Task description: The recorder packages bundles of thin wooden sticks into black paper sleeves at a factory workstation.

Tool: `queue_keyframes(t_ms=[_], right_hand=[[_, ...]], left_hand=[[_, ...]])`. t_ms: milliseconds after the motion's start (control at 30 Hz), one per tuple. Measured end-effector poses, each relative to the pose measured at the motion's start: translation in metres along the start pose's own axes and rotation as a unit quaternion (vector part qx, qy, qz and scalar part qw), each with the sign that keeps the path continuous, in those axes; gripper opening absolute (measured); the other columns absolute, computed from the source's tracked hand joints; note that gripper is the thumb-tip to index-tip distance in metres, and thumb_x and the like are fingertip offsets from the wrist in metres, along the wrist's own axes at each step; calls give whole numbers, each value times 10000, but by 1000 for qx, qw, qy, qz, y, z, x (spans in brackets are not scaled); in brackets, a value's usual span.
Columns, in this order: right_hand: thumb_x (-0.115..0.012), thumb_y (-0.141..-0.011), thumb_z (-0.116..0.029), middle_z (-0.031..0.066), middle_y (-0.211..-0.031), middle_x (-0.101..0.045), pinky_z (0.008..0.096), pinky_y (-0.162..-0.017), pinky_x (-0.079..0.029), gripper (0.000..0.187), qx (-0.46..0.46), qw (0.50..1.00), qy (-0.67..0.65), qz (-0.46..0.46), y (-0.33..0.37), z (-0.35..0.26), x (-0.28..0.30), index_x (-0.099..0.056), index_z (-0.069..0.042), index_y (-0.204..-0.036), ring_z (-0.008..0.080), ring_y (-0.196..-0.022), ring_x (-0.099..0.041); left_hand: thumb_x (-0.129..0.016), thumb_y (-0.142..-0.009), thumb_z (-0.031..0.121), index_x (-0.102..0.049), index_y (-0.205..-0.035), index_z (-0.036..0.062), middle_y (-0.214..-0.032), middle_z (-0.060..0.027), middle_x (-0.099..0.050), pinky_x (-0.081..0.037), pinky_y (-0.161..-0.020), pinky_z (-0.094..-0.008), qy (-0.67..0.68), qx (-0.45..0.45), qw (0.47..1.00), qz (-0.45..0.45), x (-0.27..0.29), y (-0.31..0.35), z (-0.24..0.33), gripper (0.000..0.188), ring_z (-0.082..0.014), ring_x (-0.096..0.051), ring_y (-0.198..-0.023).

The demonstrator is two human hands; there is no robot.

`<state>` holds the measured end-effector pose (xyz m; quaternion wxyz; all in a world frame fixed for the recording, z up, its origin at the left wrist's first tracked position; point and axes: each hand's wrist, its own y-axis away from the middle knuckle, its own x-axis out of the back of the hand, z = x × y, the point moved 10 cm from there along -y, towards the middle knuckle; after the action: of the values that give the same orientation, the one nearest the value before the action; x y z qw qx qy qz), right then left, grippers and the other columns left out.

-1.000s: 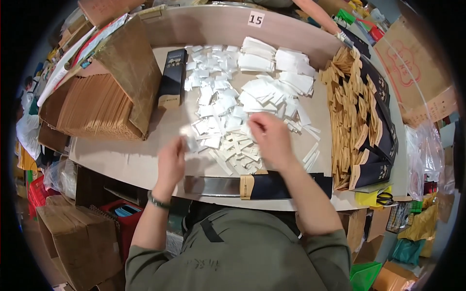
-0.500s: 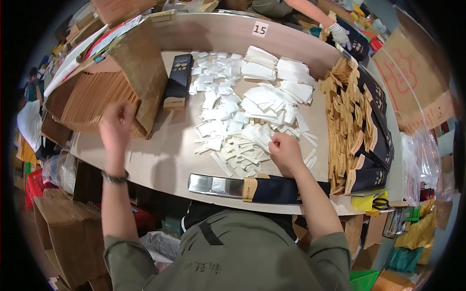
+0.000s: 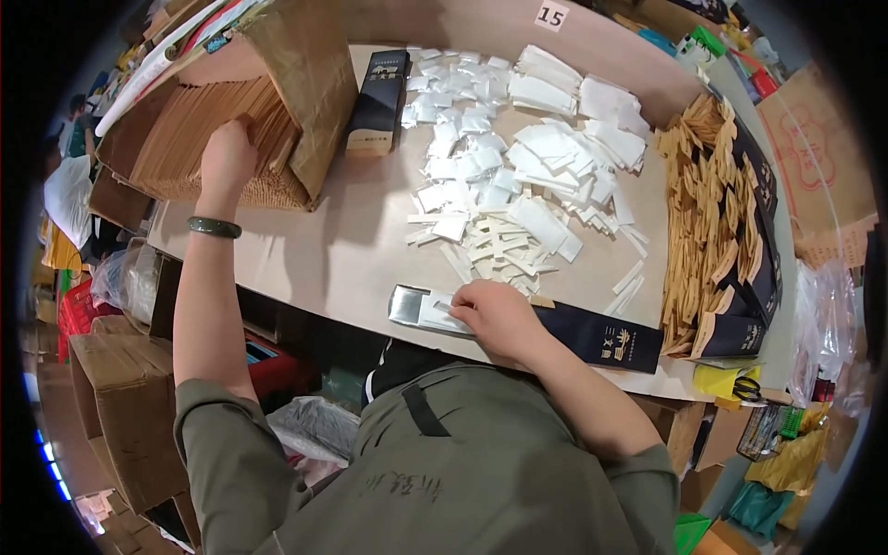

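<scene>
My left hand (image 3: 229, 157) reaches into the cardboard carton, its curled fingers at the top edges of a tightly packed row of brown cardboard pieces (image 3: 171, 143). Whether one is pinched is hidden. At the table's front edge my right hand (image 3: 499, 319) is closed on a flat white paper packet (image 3: 438, 311), pressing it onto a long silver tray-like piece (image 3: 404, 303). That piece lies end to end with a dark navy pouch (image 3: 606, 338); my hand hides where they meet. Beyond lie white sticks (image 3: 504, 248), clear sachets (image 3: 462, 166) and more white packets (image 3: 564, 153).
A navy box (image 3: 377, 102) stands beside the open carton (image 3: 319, 111). Along the right side runs a row of navy pouches with tan edges (image 3: 708, 222). Black scissors (image 3: 746, 388) lie on something yellow at the front right corner. A raised panel (image 3: 444, 23) closes the table's back.
My right hand has brought a white packet from the pile toward me, onto the silver piece. My left hand has moved up onto the brown cardboard pieces. The view has shifted.
</scene>
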<state>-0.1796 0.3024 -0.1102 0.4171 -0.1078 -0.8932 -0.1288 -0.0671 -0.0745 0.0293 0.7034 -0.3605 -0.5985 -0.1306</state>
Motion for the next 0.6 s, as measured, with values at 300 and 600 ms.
queue_keyframes(t_ms=[300, 600], right_hand=[[-790, -745, -164, 121, -1068, -644, 442, -855, -498, 251, 106, 968, 11, 226, 64, 2, 51, -626, -51, -898, 342, -983, -624], [-815, -715, -214, 189, -1378, -534, 471, -1023, -419, 313, 112, 982, 60, 139, 79, 25, 33, -593, -7, -792, 372, -1217, -516]], left_hand=[[-572, -987, 100, -643, -956, 21, -877, 1, -605, -433, -759, -203, 607, 191, 769, 64, -61, 178, -42, 111, -78, -542, -822], [-630, -846, -88, -672, -906, -35, -812, -56, -677, -516, -748, -259, 401, 18, 851, -337, -84, 210, 101, 90, -115, -632, -817]])
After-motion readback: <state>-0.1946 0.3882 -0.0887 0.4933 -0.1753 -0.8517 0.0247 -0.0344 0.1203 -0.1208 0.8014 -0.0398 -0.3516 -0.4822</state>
